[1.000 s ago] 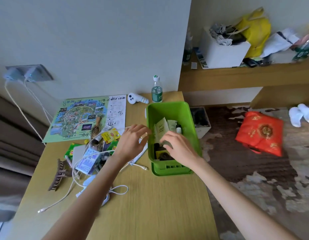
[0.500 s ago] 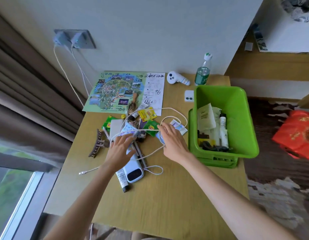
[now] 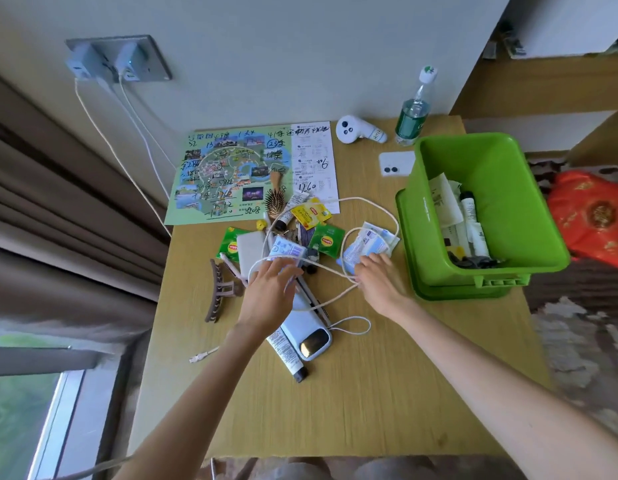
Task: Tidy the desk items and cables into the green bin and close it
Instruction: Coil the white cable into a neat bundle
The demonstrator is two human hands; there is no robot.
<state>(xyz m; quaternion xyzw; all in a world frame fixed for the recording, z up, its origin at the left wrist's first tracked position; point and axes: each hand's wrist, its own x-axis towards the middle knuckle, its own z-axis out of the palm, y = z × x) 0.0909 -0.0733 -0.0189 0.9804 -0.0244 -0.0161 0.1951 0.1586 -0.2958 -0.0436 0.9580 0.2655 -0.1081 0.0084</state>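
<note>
The green bin (image 3: 419, 216) stands on its lid (image 3: 439, 293) at the desk's right side and holds tubes and papers. A pile lies left of it: a white cable (image 3: 369, 202), blue-white packets (image 3: 366, 244), tea bags (image 3: 311, 213), a hairbrush (image 3: 274, 199), a white power bank (image 3: 307, 336), a tube (image 3: 286, 355) and a brown hair clip (image 3: 219, 292). My left hand (image 3: 271, 289) rests spread on the pile over a packet. My right hand (image 3: 378, 282) pinches the cable where its loops meet, fingertips on a packet.
A park map (image 3: 228, 174) lies at the back left, with a white controller (image 3: 357, 129), a water bottle (image 3: 413, 116) and a white phone (image 3: 397, 162) behind the bin. Chargers (image 3: 117, 60) sit in the wall socket, cords hanging. A red bag (image 3: 591, 216) lies on the floor.
My right hand left the bin and came onto the pile beside it. My left hand shifted down over the packets. The view swung left toward the pile.
</note>
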